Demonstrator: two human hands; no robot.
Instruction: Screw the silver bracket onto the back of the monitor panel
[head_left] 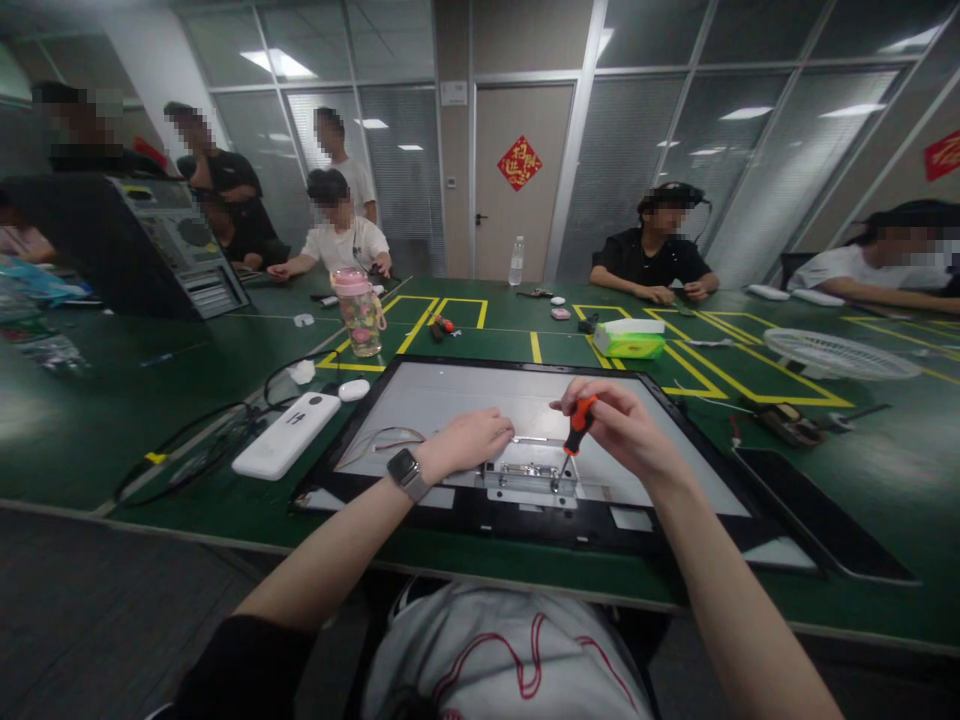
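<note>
A flat monitor panel (450, 395) lies back side up on the green table in front of me, with a small metal bracket (531, 480) near its front edge. My right hand (626, 430) is closed on an orange-and-black screwdriver (577, 428), whose tip points down onto the bracket. My left hand (469, 440), with a watch on the wrist, rests curled on the panel just left of the bracket, fingers pressed together near a thin metal piece; I cannot make out whether it holds anything.
A white power bank (286, 435) and black cables (195, 445) lie left of the panel. A pink-lidded bottle (360, 312), a green tissue box (628, 340), a white fan grille (840, 353) and a black bezel (817, 515) are nearby. Several people sit around the table beyond.
</note>
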